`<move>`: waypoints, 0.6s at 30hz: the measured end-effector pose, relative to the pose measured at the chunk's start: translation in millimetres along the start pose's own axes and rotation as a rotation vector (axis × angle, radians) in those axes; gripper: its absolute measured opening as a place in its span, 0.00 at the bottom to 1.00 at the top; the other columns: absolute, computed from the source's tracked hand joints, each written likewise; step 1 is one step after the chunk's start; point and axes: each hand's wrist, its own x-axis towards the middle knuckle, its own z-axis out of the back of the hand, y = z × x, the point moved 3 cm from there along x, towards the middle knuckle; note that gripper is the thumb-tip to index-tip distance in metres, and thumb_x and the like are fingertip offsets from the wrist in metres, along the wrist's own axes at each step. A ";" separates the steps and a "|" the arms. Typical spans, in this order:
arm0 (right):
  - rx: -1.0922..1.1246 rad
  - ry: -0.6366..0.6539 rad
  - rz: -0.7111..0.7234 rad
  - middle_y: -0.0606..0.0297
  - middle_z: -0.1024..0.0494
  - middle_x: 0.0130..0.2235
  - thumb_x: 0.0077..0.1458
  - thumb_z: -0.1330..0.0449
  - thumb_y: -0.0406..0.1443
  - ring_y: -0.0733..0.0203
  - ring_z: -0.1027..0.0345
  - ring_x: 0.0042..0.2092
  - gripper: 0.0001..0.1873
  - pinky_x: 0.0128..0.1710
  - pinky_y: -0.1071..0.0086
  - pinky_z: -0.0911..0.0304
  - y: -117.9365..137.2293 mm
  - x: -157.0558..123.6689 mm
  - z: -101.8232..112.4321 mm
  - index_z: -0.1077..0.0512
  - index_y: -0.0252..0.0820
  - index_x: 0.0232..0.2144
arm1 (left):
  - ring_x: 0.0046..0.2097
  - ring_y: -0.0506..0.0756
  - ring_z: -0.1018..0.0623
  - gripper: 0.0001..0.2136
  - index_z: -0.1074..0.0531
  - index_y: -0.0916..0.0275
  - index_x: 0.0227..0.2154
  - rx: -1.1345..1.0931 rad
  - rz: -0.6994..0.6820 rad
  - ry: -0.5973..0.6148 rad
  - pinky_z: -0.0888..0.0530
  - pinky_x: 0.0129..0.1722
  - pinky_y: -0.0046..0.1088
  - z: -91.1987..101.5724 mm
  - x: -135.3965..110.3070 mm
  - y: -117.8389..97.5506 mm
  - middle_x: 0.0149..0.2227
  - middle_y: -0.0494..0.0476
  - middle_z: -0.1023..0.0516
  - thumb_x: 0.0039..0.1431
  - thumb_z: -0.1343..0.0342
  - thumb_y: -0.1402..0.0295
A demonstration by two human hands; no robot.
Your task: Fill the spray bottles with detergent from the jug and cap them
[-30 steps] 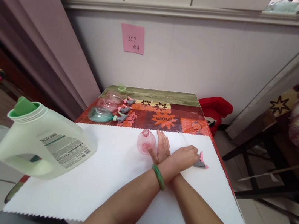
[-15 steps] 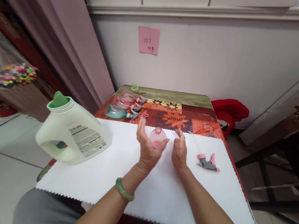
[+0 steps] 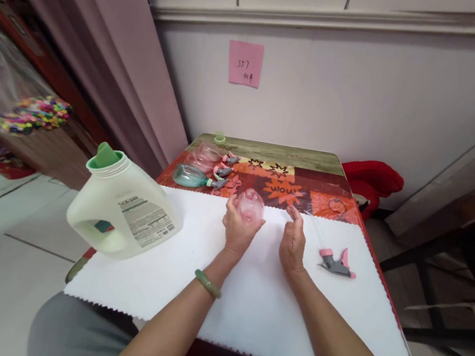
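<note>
My left hand is wrapped round a clear pink bottle with no top on it, its neck pointing up and away from me. To the right of it, my right hand is apart from the bottle, fingers stretched out and palm turned inward, with nothing in it. A grey and pink spray trigger head lies on the white mat, right of my right hand. On the left of the mat stands a large pale green jug with its mouth uncovered and a green spout inside.
Behind the mat, a teal spray bottle and pink spray bottles lie on their sides. A small green cap sits at the table's far edge. A pink note is stuck on the wall. Something red is beyond the table's right corner.
My left hand has tilted the pink bottle, so more of its body shows, and its fingers have curled closer round it. My right hand stays apart from it. The view has shifted slightly.
</note>
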 end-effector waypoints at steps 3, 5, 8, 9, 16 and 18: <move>-0.001 0.013 -0.010 0.47 0.27 0.62 0.69 0.55 0.53 0.46 0.34 0.64 0.32 0.64 0.44 0.41 0.4 0.4 -2.1 0.38 0.41 0.65 | 0.63 0.68 0.27 0.45 0.45 0.58 0.60 0.086 0.003 0.002 0.36 0.62 0.49 -1.3 10.9 1.4 0.61 0.73 0.29 0.41 0.25 0.63; 0.000 0.022 -0.019 0.46 0.27 0.61 0.69 0.55 0.53 0.46 0.33 0.64 0.32 0.64 0.44 0.41 0.7 0.4 -2.8 0.38 0.41 0.65 | 0.62 0.70 0.26 0.44 0.43 0.57 0.58 0.109 0.025 0.013 0.38 0.63 0.53 -5.5 12.4 5.0 0.60 0.72 0.27 0.40 0.24 0.62; 0.002 0.029 -0.032 0.46 0.27 0.61 0.69 0.55 0.53 0.46 0.33 0.64 0.32 0.64 0.44 0.42 0.8 0.6 -2.6 0.37 0.40 0.65 | 0.62 0.72 0.26 0.44 0.43 0.57 0.58 0.158 0.026 0.024 0.40 0.64 0.57 -12.5 10.9 10.3 0.59 0.71 0.27 0.39 0.24 0.63; 0.003 0.031 -0.034 0.46 0.27 0.61 0.69 0.55 0.53 0.46 0.34 0.64 0.32 0.64 0.44 0.42 0.8 0.7 -2.4 0.37 0.40 0.65 | 0.62 0.73 0.27 0.45 0.43 0.58 0.59 0.168 0.016 0.026 0.41 0.64 0.58 -13.9 10.4 11.9 0.60 0.72 0.28 0.39 0.24 0.63; -0.006 0.044 -0.050 0.47 0.27 0.62 0.69 0.55 0.54 0.46 0.34 0.64 0.33 0.64 0.43 0.43 0.3 0.9 -0.5 0.38 0.42 0.66 | 0.70 0.75 0.39 0.58 0.54 0.58 0.69 0.123 -0.223 0.028 0.40 0.65 0.60 11.0 -2.0 20.6 0.69 0.79 0.41 0.40 0.25 0.51; -0.014 0.034 -0.053 0.47 0.27 0.62 0.69 0.56 0.54 0.46 0.35 0.65 0.33 0.65 0.43 0.43 0.3 0.7 0.3 0.38 0.42 0.66 | 0.71 0.73 0.41 0.50 0.55 0.60 0.70 0.138 -0.398 -0.023 0.40 0.66 0.58 35.2 -11.9 16.3 0.69 0.79 0.42 0.52 0.30 0.52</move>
